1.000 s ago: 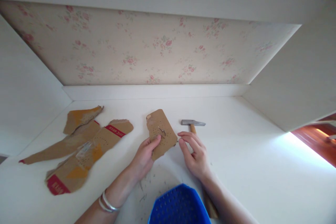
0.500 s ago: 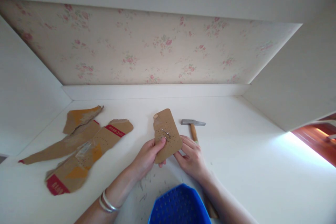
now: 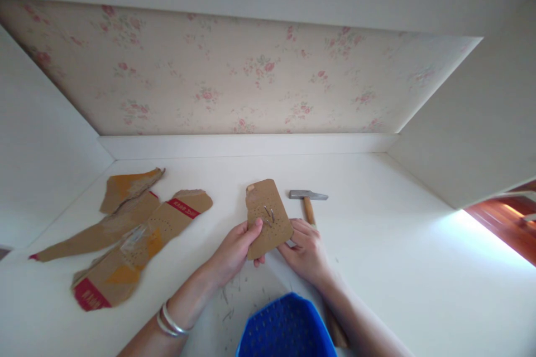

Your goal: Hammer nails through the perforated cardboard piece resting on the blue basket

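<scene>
I see both hands mid-frame, holding one card piece [image 3: 268, 226] up off the white desk [image 3: 397, 245]. Left hand [image 3: 232, 254] pinches its left edge w/ thumb on top. Right hand [image 3: 307, 251] grips under the right edge. Two nails [image 3: 269, 213] stick thru it. Hammer [image 3: 309, 203] lies just right. Card scraps [image 3: 125, 234] at left, blue basket [image 3: 287, 326] at bottom.

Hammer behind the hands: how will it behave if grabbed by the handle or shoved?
The hammer has a metal head on a slim wooden handle, so it is probably head-heavy and will dip if held at the end. It lies flat on the white table; pushed, it likely slides or pivots, not rolls.
</scene>
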The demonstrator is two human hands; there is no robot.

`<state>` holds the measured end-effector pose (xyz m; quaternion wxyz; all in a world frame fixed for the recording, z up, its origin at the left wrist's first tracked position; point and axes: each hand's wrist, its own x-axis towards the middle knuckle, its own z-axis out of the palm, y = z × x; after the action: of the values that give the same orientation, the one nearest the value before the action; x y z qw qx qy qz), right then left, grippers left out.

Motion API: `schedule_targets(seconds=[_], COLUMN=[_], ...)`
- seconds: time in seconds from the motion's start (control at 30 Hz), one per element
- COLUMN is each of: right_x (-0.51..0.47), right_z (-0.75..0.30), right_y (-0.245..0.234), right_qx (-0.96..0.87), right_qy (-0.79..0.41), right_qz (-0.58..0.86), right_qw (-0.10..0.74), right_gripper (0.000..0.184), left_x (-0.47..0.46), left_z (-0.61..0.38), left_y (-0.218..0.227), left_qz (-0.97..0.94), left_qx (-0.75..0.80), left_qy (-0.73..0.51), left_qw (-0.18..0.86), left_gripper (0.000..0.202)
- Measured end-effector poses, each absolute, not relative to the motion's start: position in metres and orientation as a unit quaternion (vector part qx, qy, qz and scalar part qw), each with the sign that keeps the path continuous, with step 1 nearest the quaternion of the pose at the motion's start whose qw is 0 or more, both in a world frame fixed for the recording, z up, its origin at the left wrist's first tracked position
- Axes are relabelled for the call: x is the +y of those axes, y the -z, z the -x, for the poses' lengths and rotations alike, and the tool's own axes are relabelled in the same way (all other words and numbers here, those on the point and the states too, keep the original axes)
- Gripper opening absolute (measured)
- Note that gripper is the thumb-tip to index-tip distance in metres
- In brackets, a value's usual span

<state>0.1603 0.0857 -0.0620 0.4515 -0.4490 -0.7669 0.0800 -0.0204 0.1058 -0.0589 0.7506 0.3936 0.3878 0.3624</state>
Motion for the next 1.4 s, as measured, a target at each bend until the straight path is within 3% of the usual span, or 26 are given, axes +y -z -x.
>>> schedule_targets(seconds=[0.33, 0.47, 0.6, 0.73, 1.07, 1.4], right_x=[0.086, 0.085, 0.084, 0.085, 0.084, 0.084], right_z=[-0.161, -0.16, -0.16, -0.16, -0.161, -0.16], right_y=[0.067, 0.067, 0.065, 0.067, 0.074, 0.074], right_qx=[-0.763, -0.744, -0.733, -0.763, -0.779, -0.802], right_qy=[-0.098, -0.098, -0.095, -0.084, 0.015, 0.029], right_qz=[0.467, 0.494, 0.518, 0.491, 0.483, 0.484], right_qw=[0.436, 0.439, 0.431, 0.411, 0.399, 0.348], right_gripper=[0.022, 0.012, 0.031, 0.015, 0.027, 0.038], left_x=[0.105, 0.105, 0.105, 0.106, 0.106, 0.106], left_z=[0.02, 0.019, 0.019, 0.02, 0.02, 0.021], left_y=[0.055, 0.055, 0.056, 0.059, 0.059, 0.053], left_qz=[-0.375, -0.383, -0.38, -0.386, -0.375, -0.306], left_qx=[0.376, 0.368, 0.37, 0.364, 0.342, 0.314], left_qy=[-0.386, -0.381, -0.368, -0.356, -0.369, -0.414], left_qw=[0.754, 0.756, 0.764, 0.77, 0.779, 0.798], left_gripper=[0.043, 0.04, 0.041, 0.044, 0.032, 0.033])
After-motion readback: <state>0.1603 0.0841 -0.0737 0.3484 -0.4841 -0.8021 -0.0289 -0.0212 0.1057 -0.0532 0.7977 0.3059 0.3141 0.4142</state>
